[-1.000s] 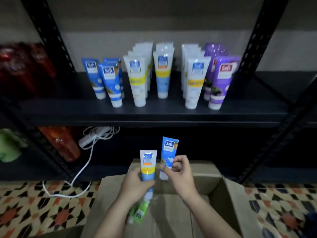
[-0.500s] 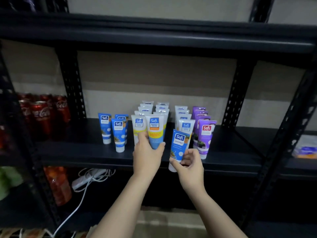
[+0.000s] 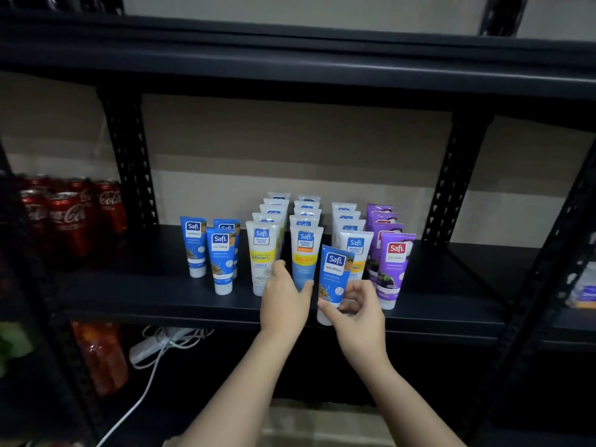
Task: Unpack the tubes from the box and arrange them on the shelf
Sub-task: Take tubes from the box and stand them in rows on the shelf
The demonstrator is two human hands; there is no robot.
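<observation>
My left hand (image 3: 283,296) grips a white, orange and light-blue tube (image 3: 304,254) at the front of the second white row on the black shelf (image 3: 145,295). My right hand (image 3: 358,306) pinches a tilted blue tube (image 3: 333,279) by its lower part, in front of the shelf edge. Rows of tubes stand upright on the shelf: three blue tubes (image 3: 221,258) at the left, several white tubes (image 3: 263,253) in the middle, several purple tubes (image 3: 392,264) at the right. The box is barely visible at the bottom edge.
Red cola cans (image 3: 69,217) stand at the shelf's left end. An orange bottle (image 3: 100,356) and a white power strip with cable (image 3: 154,346) lie on the lower shelf. Black perforated uprights (image 3: 129,156) frame the bay. Bare shelf lies between the cans and the blue tubes.
Both hands rose from the box to the shelf, each carrying a tube. The left hand's tube now stands at the front of a white row; the view tilted up.
</observation>
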